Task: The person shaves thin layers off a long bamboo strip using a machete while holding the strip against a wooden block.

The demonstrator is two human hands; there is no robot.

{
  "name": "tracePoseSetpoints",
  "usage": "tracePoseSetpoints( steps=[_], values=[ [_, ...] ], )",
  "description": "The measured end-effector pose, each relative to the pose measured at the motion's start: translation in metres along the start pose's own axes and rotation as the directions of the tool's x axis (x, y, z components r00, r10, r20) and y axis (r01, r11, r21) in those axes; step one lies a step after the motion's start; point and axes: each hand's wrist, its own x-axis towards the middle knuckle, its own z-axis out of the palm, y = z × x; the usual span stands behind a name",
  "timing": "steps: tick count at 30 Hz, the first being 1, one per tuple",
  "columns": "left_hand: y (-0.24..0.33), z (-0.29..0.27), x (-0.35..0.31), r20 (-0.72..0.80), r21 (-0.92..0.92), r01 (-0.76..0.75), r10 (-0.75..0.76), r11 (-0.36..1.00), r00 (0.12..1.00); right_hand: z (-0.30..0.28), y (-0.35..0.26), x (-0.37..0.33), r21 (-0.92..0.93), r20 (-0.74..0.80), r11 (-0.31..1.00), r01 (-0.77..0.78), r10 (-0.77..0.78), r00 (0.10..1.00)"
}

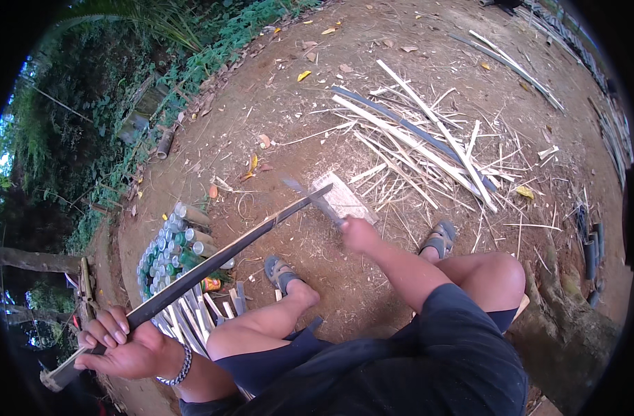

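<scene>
A long split bamboo strip [220,259], dark on one face and pale along its edge, slants up from the lower left to the middle. Near its low end my left hand [126,344] is closed round it, a chain bracelet on the wrist. My right hand [359,236] grips a knife [322,204] by its handle, which the fingers hide. The blade crosses the strip near its far tip and looks slightly blurred; whether it cuts into the bamboo I cannot tell. Just behind the blade, a pale, worn wooden block [345,196] lies on the ground between my feet.
Beyond the block lies a loose heap of split bamboo [417,142] with scattered shavings. Clear and green bottles [175,246] are piled at the left, beside more pale strips [192,312] near my left leg. A tree trunk [573,340] stands at lower right.
</scene>
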Motion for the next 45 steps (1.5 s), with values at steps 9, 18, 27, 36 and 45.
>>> tracePoseSetpoints(
  steps=[9, 18, 27, 36, 45],
  values=[
    [-0.009, -0.017, 0.029, -0.007, 0.029, 0.017, -0.017, 0.999, 1.0, -0.005, -0.018, 0.015, -0.043, 0.056, 0.998, 0.045, -0.042, 0.998],
    [-0.021, -0.013, 0.035, -0.161, 0.145, -0.005, 0.028, 0.989, 0.987, -0.009, 0.064, 0.058, 0.133, 0.019, 0.958, -0.255, 0.255, 0.967],
    [-0.012, 0.018, 0.019, -0.213, 0.135, -0.025, 0.054, 0.991, 0.975, 0.021, -0.039, -0.049, 0.314, -0.263, 0.94, 0.134, -0.05, 0.964],
    [0.011, 0.019, -0.017, -0.039, -0.009, -0.024, 0.023, 1.0, 0.999, -0.006, -0.179, -0.162, 0.054, -0.168, 0.727, 0.685, -0.669, 0.724],
    [0.02, -0.001, -0.031, 0.245, -0.189, 0.016, 0.031, 0.982, 0.969, 0.005, -0.128, -0.119, 0.002, -0.178, 0.867, 0.499, -0.491, 0.853]
  ],
)
